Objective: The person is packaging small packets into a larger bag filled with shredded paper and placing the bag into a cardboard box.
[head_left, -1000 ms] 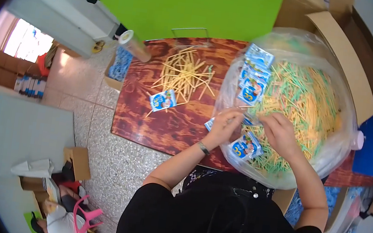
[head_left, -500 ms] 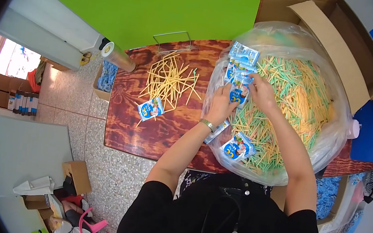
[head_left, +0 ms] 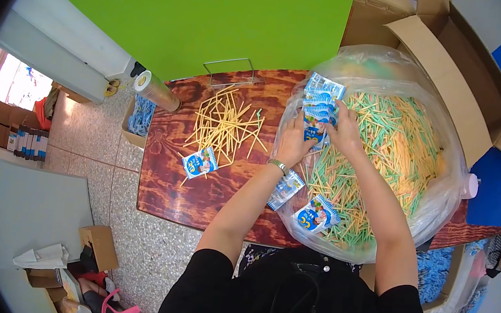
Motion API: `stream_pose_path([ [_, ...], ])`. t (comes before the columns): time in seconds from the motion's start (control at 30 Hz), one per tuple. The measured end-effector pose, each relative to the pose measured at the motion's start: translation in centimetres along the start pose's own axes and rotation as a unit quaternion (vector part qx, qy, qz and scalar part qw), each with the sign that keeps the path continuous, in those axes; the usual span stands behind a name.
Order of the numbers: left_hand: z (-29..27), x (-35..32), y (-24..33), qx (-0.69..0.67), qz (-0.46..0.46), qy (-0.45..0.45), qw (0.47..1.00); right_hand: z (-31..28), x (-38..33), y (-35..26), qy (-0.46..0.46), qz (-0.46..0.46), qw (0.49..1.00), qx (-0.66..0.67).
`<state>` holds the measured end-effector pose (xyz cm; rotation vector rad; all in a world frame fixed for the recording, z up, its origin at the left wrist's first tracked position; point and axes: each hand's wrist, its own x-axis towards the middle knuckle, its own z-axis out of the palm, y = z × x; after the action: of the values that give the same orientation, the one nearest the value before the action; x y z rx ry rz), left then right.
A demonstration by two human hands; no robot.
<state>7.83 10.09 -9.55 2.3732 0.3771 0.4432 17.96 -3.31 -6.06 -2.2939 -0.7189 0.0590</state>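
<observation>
Both the left hand [head_left: 293,142] and the right hand [head_left: 342,130] grasped 1 blue packet [head_left: 315,130] over the clear bag [head_left: 447,187] of sticks. Beside that bag, loose yellow sticks [head_left: 226,125] lay on the wooden table [head_left: 166,177].

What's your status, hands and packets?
Left hand and right hand both closed on one blue-and-white packet, over the clear bag of sticks. Packet stack just above. Nothing in the way.

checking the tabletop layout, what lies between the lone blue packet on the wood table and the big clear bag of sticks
In the head view, the left forearm crosses bare tabletop between the packet and the bag; the loose stick pile lies farther back.
</observation>
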Motion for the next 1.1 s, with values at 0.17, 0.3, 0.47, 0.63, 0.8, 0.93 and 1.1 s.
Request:
stream_pose_path([
  [0.17,0.0,0.0,0.8,0.006,0.031,-0.022,0.999,1.4,2.0,4.0,-0.031,-0.036,0.998,-0.046],
  [0.3,0.0,1.8,-0.8,0.008,0.084,-0.018,0.996,1.5,2.4,3.6,-0.051,-0.051,0.996,0.045],
  [0.47,-0.6,1.9,-1.6,-0.007,0.093,-0.022,0.995,-4.7,-3.8,-1.2,-0.214,-0.16,0.964,-0.001],
  [0.63,-1.3,0.4,-1.3,0.002,0.097,0.017,0.995,-5.4,-13.7,-2.9,-0.308,-0.156,0.919,-0.189],
  [0.8,-3.2,-3.9,1.8,-0.023,0.176,0.049,0.983,-4.4,-16.8,-0.9,-0.199,-0.135,0.95,-0.2],
  [0.93,-5.0,-9.4,4.6,-0.081,0.131,-0.059,0.986,-4.7,-17.6,-0.1,-0.152,-0.165,0.957,-0.185],
  [1.1,-5.2,-14.1,5.0,-0.071,0.178,-0.142,0.971,-6.1,-17.9,-0.4,-0.111,-0.234,0.944,-0.204],
])
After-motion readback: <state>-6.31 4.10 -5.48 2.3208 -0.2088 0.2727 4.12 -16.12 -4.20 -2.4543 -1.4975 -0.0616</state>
